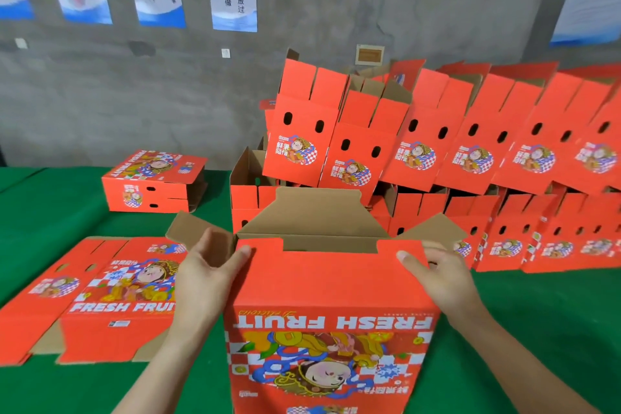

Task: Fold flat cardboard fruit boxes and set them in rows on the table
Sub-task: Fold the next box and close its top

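1. Head view: my left hand [208, 265] grips the upper left corner of the open box [329, 286], with the thumb on the red front panel and the fingers curled behind the brown side flap.
2. My right hand [443, 276] grips the upper right corner the same way, thumb in front and fingers behind.
3. The box stands on the green table [537, 312] just before me, with its top flaps open.
4. A flat box [111, 296] lies beside my left hand, and a low pile of boxes [154, 181] lies farther back.
5. Folded boxes in stacked rows [470, 158] stand behind the raised back flap and to the right.
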